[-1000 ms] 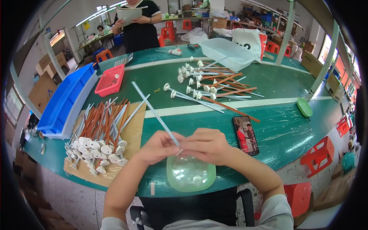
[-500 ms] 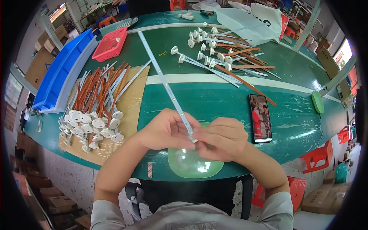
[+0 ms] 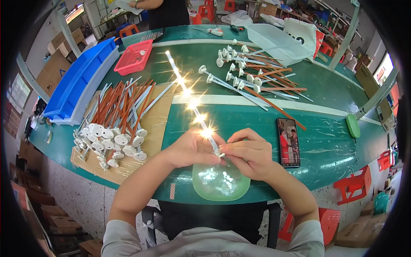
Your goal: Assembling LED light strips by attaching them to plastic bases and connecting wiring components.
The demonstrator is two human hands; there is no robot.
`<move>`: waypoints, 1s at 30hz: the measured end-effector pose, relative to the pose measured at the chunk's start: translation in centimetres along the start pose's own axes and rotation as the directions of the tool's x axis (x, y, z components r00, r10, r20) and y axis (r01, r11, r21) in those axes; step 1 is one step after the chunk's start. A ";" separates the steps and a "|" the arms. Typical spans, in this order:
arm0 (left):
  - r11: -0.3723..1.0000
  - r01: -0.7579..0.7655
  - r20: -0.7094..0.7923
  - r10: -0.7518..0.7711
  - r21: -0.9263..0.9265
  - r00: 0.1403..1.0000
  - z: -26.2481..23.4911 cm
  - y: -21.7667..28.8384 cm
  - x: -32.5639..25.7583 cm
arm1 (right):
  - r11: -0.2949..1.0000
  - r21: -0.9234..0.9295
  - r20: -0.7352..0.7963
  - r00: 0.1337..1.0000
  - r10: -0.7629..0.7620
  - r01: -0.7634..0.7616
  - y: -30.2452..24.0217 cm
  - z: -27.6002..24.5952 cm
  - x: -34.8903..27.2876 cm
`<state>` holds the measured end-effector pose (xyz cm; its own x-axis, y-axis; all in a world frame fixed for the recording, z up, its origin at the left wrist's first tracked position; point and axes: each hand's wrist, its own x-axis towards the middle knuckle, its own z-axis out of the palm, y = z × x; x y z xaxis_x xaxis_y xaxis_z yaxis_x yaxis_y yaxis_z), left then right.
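Observation:
A narrow LED light strip [image 3: 197, 113] points away from me over the table, its several LEDs glowing bright yellow-white. My left hand [image 3: 198, 149] is closed around the strip's near end. The fingers of my right hand [image 3: 250, 155] pinch at the small white base [image 3: 220, 155] of that strip; what lies between the fingertips is mostly hidden. Just below both hands, a light green bowl [image 3: 237, 188] holds shiny clear bits. To the left, a pile of strips with round white bases [image 3: 107, 139] rests on a cardboard sheet [image 3: 160, 96].
More strips with white bases [image 3: 252, 79] lie at the far right. A phone [image 3: 289, 142] stands out beside my right hand. Blue trays [image 3: 81, 85] and a pink basket [image 3: 133, 58] sit at the left. Behind are a clear bin [image 3: 278, 45] and another person [image 3: 167, 13].
The strip's LEDs have gone from unlit to brightly lit. My right fingers have opened slightly around the base. The whole view has shifted a little, and a person shows more at the back.

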<state>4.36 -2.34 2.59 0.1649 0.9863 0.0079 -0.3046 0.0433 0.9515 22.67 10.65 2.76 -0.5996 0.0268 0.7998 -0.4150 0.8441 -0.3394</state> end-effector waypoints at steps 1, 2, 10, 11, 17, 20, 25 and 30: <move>1.000 0.010 -0.039 -0.010 0.008 0.999 0.3 0.0 0.1 | 0.999 -0.008 0.007 0.999 0.041 -0.041 0.0 0.0 -0.2; 1.000 0.021 -0.079 -0.020 0.016 0.997 0.5 -0.1 0.2 | 0.999 -0.013 0.005 0.999 0.035 -0.035 0.1 -0.1 -0.3; 0.965 -0.173 -0.266 0.223 0.197 0.938 -1.2 -1.1 0.9 | 0.972 -0.219 0.096 0.990 0.105 -0.082 -1.4 -0.1 -0.4; 0.935 -0.176 -0.338 0.281 0.309 0.898 -1.7 -1.3 1.1 | 0.973 -0.215 0.095 0.989 0.111 -0.088 -1.6 -0.1 -0.4; 0.871 -0.158 -0.301 0.323 0.465 0.897 -2.2 -2.6 1.8 | 0.994 -0.101 0.603 0.792 0.100 -0.049 -1.7 0.4 -1.6; 0.891 -0.095 -0.306 0.251 0.444 0.918 -1.6 -2.8 1.9 | 0.992 -0.014 0.680 0.726 0.099 -0.122 -1.0 0.9 -2.2; 0.902 -0.116 -0.298 0.255 0.416 0.920 -1.3 -2.7 1.8 | 0.981 0.109 0.600 0.797 0.063 -0.160 -0.9 1.1 -2.2; 0.914 -0.128 -0.308 0.258 0.385 0.916 -1.4 -2.6 1.6 | 0.960 0.132 0.508 0.848 0.150 -0.249 -1.3 0.9 -1.7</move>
<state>4.10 -0.65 -0.25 -0.2164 0.9634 0.1585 0.0621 -0.1485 0.9870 23.62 9.04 1.39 -0.9185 -0.1227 0.3759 -0.3393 0.7328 -0.5898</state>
